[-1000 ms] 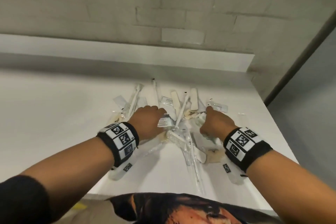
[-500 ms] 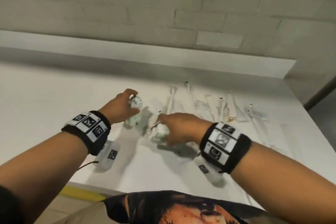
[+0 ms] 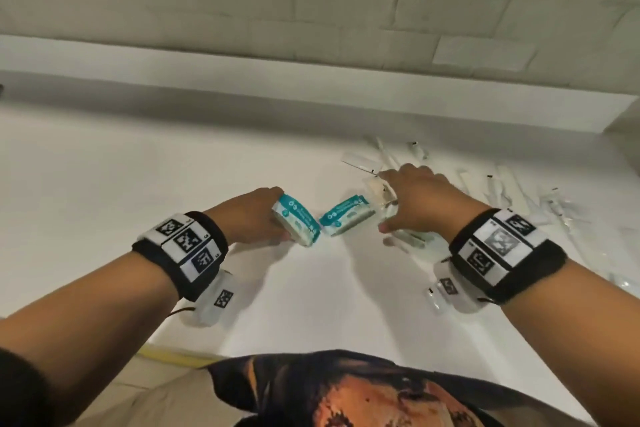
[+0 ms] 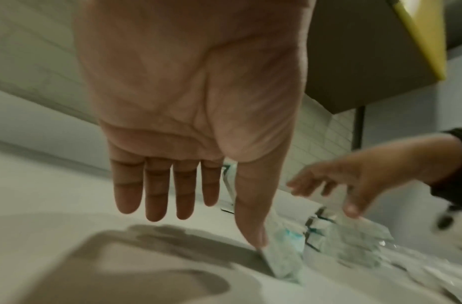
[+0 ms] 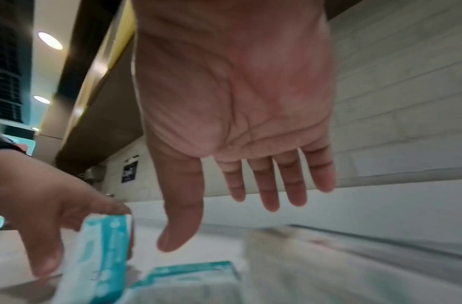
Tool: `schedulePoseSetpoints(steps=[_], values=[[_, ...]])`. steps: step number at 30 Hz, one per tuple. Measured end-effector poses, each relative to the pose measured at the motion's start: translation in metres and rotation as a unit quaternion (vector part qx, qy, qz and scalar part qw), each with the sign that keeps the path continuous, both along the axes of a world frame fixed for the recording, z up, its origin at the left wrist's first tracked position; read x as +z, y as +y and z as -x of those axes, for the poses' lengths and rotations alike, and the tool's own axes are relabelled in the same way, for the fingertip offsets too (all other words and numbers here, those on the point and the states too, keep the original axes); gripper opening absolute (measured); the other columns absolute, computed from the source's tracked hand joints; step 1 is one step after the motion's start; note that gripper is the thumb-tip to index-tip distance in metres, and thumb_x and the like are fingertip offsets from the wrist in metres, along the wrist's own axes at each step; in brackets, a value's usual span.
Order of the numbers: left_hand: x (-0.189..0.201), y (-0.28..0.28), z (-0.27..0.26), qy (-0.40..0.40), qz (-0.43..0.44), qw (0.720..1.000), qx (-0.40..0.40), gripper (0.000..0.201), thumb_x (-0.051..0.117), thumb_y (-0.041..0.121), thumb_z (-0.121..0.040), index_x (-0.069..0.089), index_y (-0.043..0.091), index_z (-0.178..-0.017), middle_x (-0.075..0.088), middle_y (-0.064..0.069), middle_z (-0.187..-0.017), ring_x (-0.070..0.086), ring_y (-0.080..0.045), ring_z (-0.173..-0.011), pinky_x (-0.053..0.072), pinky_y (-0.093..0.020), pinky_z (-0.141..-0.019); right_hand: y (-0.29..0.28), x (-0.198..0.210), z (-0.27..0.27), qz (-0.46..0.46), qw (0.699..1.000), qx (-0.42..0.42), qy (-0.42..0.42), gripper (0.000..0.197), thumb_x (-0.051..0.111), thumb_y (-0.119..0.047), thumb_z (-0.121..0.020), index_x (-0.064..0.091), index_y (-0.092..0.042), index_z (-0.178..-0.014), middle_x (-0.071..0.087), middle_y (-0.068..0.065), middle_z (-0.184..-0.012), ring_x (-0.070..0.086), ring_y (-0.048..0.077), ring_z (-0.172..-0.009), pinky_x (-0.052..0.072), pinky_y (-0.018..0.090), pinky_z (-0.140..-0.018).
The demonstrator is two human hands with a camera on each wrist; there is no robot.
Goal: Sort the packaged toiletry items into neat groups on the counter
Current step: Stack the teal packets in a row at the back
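Two teal-and-white packets sit out on the bare white counter (image 3: 104, 184), set apart from everything else, and they look like the start of a first group. The left packet (image 3: 296, 222) is tipped up on its edge, with the left hand (image 3: 252, 215) touching it: thumb against the near side and a fingertip on its top corner, the other fingers straight and spread, more steadying than clutching. The right packet (image 3: 347, 215) lies just beside it, corner nearly meeting corner, and nothing holds it. The right hand (image 3: 420, 204) hangs over it and slightly to its right, palm down, fingers and thumb spread wide and holding nothing; a clear wrapped item (image 3: 381, 189) lies right under those fingers. Beyond that hand, toward the right end of the counter, the heap of long white wrapped pieces (image 3: 512, 191) lies jumbled and crossing over itself, with a few more clear wrappers (image 3: 623, 282) near the front edge. So I'd say the sorting has barely begun: one pair pulled aside and not yet squared up, the bulk of the pile untouched.
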State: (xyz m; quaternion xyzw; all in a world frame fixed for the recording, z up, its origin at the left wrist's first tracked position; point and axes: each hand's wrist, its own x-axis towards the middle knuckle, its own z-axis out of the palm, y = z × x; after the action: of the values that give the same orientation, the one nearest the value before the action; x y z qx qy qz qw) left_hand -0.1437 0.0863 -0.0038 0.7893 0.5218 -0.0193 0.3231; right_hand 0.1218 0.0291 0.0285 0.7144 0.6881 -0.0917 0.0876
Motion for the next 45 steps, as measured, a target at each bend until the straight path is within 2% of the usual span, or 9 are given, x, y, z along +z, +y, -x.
schedulePoseSetpoints(steps=[7, 12, 17, 24, 26, 29, 33, 40, 45], values=[[-0.007, 0.004, 0.015, 0.02, -0.06, 0.997, -0.051, 0.086, 0.076, 0.032, -0.074, 0.029, 0.029, -0.146, 0.04, 0.003, -0.137, 0.049, -0.016, -0.12, 0.043, -0.031, -0.1, 0.029, -0.032, 0.065, 0.045, 0.992, 0.104, -0.048, 0.068, 0.069, -0.022, -0.079, 0.04, -0.034, -0.139, 0.047, 0.001, -0.13, 0.043, 0.026, -0.118, 0.038, 0.038, -0.094], [-0.01, 0.009, 0.009, 0.032, -0.079, 0.992, -0.094, 0.056, 0.072, 0.034, -0.078, 0.05, 0.032, -0.129, 0.051, 0.005, -0.119, 0.053, -0.013, -0.1, 0.045, -0.025, -0.087, 0.042, -0.031, 0.066, -0.042, 0.973, 0.221, -0.059, 0.033, 0.063, -0.026, -0.086, 0.06, -0.039, -0.116, 0.05, 0.0, -0.129, 0.042, 0.024, -0.116, 0.035, 0.039, -0.093], [-0.014, 0.008, 0.003, 0.027, -0.103, 0.982, -0.157, 0.065, 0.071, 0.036, -0.072, 0.047, 0.035, -0.132, 0.051, 0.01, -0.122, 0.052, -0.011, -0.108, 0.047, -0.027, -0.089, 0.04, -0.031, 0.056, -0.009, 0.974, 0.221, -0.046, 0.056, 0.067, -0.011, -0.081, 0.056, -0.042, -0.126, 0.031, -0.005, -0.154, 0.033, 0.021, -0.136, 0.032, 0.04, -0.107], [-0.003, 0.0, -0.015, 0.241, -0.048, 0.959, -0.142, 0.069, 0.032, 0.084, -0.075, 0.056, 0.019, -0.07, 0.061, 0.001, -0.074, 0.058, -0.018, -0.071, 0.044, -0.03, -0.064, 0.041, -0.037, 0.046, -0.05, 0.994, 0.097, 0.011, 0.051, 0.049, -0.016, -0.096, 0.041, -0.035, -0.142, 0.033, 0.001, -0.153, 0.042, 0.027, -0.132, 0.039, 0.037, -0.103], [-0.001, -0.001, -0.015, 0.213, -0.015, 0.968, -0.129, 0.072, 0.023, 0.076, -0.085, 0.06, 0.016, -0.066, 0.064, 0.0, -0.068, 0.059, -0.018, -0.066, 0.046, -0.032, -0.069, 0.043, -0.031, 0.044, -0.087, 0.996, 0.014, 0.031, 0.05, 0.045, -0.015, -0.096, 0.038, -0.03, -0.143, 0.046, 0.006, -0.138, 0.054, 0.028, -0.116, 0.047, 0.037, -0.088], [0.006, 0.002, -0.015, 0.173, -0.119, 0.955, -0.209, 0.026, 0.041, 0.039, -0.095, 0.058, 0.02, -0.089, 0.061, 0.001, -0.096, 0.056, -0.019, -0.086, 0.044, -0.032, -0.072, 0.045, -0.021, 0.046, -0.055, 0.996, -0.061, 0.044, 0.047, 0.044, -0.015, -0.094, 0.043, -0.029, -0.139, 0.053, 0.006, -0.127, 0.059, 0.027, -0.104, 0.049, 0.035, -0.079], [0.008, 0.007, -0.017, 0.097, -0.13, 0.94, -0.302, 0.033, 0.061, 0.025, -0.084, 0.06, 0.033, -0.116, 0.05, 0.01, -0.121, 0.048, -0.014, -0.108, 0.046, -0.032, -0.09, 0.046, -0.025, 0.069, 0.019, 0.997, -0.061, 0.036, 0.047, 0.047, -0.061, -0.088, 0.053, -0.021, -0.112, 0.063, 0.0, -0.102, 0.06, 0.021, -0.091, 0.05, 0.035, -0.073], [-0.005, -0.001, -0.024, 0.096, -0.15, 0.971, -0.16, 0.029, 0.069, 0.046, -0.077, 0.049, 0.025, -0.077, 0.049, 0.007, -0.08, 0.053, -0.016, -0.079, 0.039, -0.03, -0.063, 0.044, -0.019, 0.07, 0.085, 0.996, -0.01, 0.024, 0.06, 0.074, -0.007, -0.065, 0.048, -0.018, -0.119, 0.059, 0.001, -0.107, 0.057, 0.021, -0.092, 0.053, 0.035, -0.075], [-0.007, -0.008, -0.028, 0.156, -0.135, 0.974, -0.089, 0.038, 0.059, 0.059, -0.08, 0.04, 0.027, -0.073, 0.047, 0.01, -0.071, 0.045, -0.008, -0.064, 0.031, -0.027, -0.052, 0.024, -0.013, 0.059, 0.107, 0.99, 0.019, 0.095, 0.042, 0.07, -0.023, -0.082, 0.055, -0.026, -0.121, 0.06, -0.006, -0.116, 0.055, 0.016, -0.098, 0.048, 0.03, -0.083]])
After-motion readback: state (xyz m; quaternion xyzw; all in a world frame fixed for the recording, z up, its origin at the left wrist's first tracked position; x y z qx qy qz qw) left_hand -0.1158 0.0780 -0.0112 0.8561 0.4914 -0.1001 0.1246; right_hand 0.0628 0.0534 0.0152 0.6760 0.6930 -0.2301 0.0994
